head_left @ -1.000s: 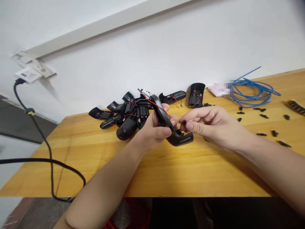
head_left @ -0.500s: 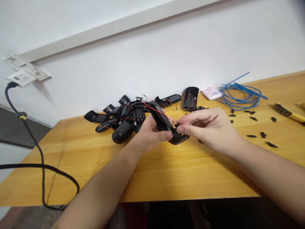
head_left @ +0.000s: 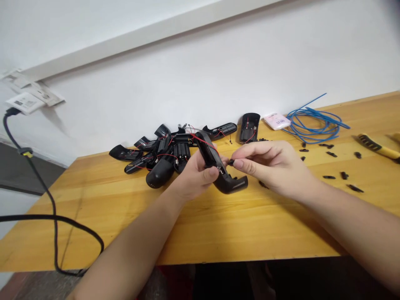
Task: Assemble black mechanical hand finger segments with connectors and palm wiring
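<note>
The wired housing [head_left: 226, 182] is clasped by the left hand [head_left: 197, 175], a small part [head_left: 231, 162] pinched by the right hand [head_left: 276, 167]. Fitting seems underway; alignment is needed.

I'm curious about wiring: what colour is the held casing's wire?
The wire is red, clearest in the head view.

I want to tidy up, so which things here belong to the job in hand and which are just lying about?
Belongs to the job:
- black casing, in the left hand
- small black part, in the right hand
- likely also the piled casings and loose black pieces

Apparently just lying about:
- blue cable coil
- pink-and-white packet
- yellow-and-black tool
</note>
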Motion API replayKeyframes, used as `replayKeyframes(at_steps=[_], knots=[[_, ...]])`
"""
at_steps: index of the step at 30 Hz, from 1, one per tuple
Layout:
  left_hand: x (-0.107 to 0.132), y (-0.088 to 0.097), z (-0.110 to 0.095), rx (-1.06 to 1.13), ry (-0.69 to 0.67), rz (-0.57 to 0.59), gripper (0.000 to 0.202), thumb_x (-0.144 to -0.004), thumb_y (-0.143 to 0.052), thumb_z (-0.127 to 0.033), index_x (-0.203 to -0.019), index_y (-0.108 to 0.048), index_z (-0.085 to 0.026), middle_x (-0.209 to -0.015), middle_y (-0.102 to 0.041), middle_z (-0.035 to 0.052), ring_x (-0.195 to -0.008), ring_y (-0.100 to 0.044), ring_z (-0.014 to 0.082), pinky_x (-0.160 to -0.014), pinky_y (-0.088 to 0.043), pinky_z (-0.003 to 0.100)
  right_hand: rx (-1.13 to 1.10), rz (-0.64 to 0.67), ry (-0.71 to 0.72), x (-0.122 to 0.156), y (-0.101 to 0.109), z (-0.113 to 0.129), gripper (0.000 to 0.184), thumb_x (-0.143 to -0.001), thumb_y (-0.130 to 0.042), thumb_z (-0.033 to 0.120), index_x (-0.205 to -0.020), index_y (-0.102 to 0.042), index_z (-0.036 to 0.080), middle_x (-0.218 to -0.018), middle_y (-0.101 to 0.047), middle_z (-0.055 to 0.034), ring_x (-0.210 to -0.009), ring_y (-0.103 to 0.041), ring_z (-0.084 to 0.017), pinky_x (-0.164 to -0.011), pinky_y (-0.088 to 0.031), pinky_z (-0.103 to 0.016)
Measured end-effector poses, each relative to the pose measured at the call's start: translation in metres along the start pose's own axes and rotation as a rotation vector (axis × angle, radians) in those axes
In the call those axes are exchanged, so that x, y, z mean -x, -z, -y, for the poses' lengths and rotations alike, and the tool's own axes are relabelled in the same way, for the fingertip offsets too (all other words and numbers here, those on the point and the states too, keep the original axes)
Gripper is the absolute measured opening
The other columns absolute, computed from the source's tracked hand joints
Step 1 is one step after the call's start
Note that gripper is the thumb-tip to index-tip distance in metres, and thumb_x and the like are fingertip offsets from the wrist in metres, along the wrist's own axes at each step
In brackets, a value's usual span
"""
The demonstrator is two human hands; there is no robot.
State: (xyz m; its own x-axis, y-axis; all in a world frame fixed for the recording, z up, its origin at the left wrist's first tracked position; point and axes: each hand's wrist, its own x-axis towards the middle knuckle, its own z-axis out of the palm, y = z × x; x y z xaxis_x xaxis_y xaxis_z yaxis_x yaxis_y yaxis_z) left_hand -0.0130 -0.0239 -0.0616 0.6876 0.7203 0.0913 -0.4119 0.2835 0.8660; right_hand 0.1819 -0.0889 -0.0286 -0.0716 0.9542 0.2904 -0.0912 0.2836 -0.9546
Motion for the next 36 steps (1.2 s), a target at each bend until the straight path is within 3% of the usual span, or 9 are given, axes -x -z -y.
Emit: replayKeyframes(at_steps=[3, 5, 11, 21, 26, 31, 36], knots=[[0.000, 0.002, 0.001, 0.097, 0.098, 0.105, 0.060, -0.071, -0.092, -0.057, -0.107, -0.058, -0.022, -0.079, -0.062, -0.0020, -0.065, -0.059, 0.0101, -0.066, -0.049, 0.024, 0.007, 0.089, -0.032, 0.004, 0.001, 0.002, 0.012, -0.084, -0.084, 0.034, -0.083, -0.081, 0.022, -0.082, -0.077, -0.0047, -0.071, -0.071, -0.016, -0.067, -0.060, -0.028], [-0.001, 0.003, 0.000, 0.124, 0.170, 0.133, 0.058, -0.071, -0.092, -0.056, -0.107, -0.060, -0.022, -0.078, -0.061, -0.0011, -0.064, -0.059, 0.0106, -0.063, -0.048, 0.024, 0.036, 0.157, -0.039, 0.007, 0.002, 0.003, 0.013, -0.086, -0.082, 0.034, -0.083, -0.079, 0.021, -0.079, -0.074, -0.0047, -0.067, -0.066, -0.015, -0.061, -0.055, -0.026], [-0.007, 0.002, -0.002, -0.006, 0.370, 0.154, 0.057, -0.064, -0.094, -0.053, -0.097, -0.069, -0.014, -0.098, -0.070, 0.0116, -0.082, -0.066, 0.0180, -0.070, -0.052, 0.027, 0.247, 0.288, 0.046, 0.012, 0.006, 0.001, 0.015, -0.091, -0.076, 0.031, -0.084, -0.074, 0.018, -0.072, -0.061, -0.0023, -0.067, -0.053, -0.012, -0.062, -0.046, -0.025], [-0.005, 0.000, -0.004, -0.025, 0.345, 0.240, 0.052, -0.073, -0.089, -0.054, -0.104, -0.076, -0.014, -0.098, -0.072, 0.0098, -0.067, -0.058, 0.0119, -0.062, -0.047, 0.026, 0.287, 0.294, 0.056, 0.010, 0.007, 0.000, 0.011, -0.091, -0.078, 0.029, -0.087, -0.077, 0.020, -0.076, -0.067, -0.0012, -0.068, -0.056, -0.012, -0.065, -0.048, -0.024], [-0.005, -0.002, -0.001, -0.007, 0.391, 0.238, 0.042, -0.078, -0.087, -0.050, -0.094, -0.074, -0.013, -0.074, -0.063, 0.0026, -0.060, -0.054, 0.0086, -0.060, -0.049, 0.021, 0.284, 0.321, -0.078, 0.007, 0.008, 0.001, 0.019, -0.086, -0.083, 0.037, -0.084, -0.079, 0.019, -0.081, -0.073, -0.0037, -0.073, -0.064, -0.016, -0.065, -0.051, -0.026], [-0.005, -0.001, 0.002, -0.018, 0.477, 0.126, 0.043, -0.073, -0.092, -0.045, -0.091, -0.072, -0.011, -0.076, -0.065, 0.0025, -0.064, -0.061, 0.0091, -0.061, -0.053, 0.018, 0.229, 0.384, -0.244, 0.004, 0.012, 0.001, 0.022, -0.080, -0.087, 0.038, -0.082, -0.081, 0.017, -0.081, -0.074, -0.0050, -0.073, -0.066, -0.017, -0.064, -0.053, -0.027], [-0.007, 0.000, 0.003, -0.055, 0.537, 0.081, 0.046, -0.070, -0.095, -0.046, -0.091, -0.074, -0.011, -0.076, -0.068, 0.0035, -0.065, -0.064, 0.0096, -0.061, -0.054, 0.017, 0.249, 0.354, -0.339, 0.002, 0.018, -0.004, 0.021, -0.077, -0.089, 0.038, -0.081, -0.083, 0.018, -0.073, -0.072, -0.0035, -0.063, -0.062, -0.015, -0.055, -0.047, -0.026]])
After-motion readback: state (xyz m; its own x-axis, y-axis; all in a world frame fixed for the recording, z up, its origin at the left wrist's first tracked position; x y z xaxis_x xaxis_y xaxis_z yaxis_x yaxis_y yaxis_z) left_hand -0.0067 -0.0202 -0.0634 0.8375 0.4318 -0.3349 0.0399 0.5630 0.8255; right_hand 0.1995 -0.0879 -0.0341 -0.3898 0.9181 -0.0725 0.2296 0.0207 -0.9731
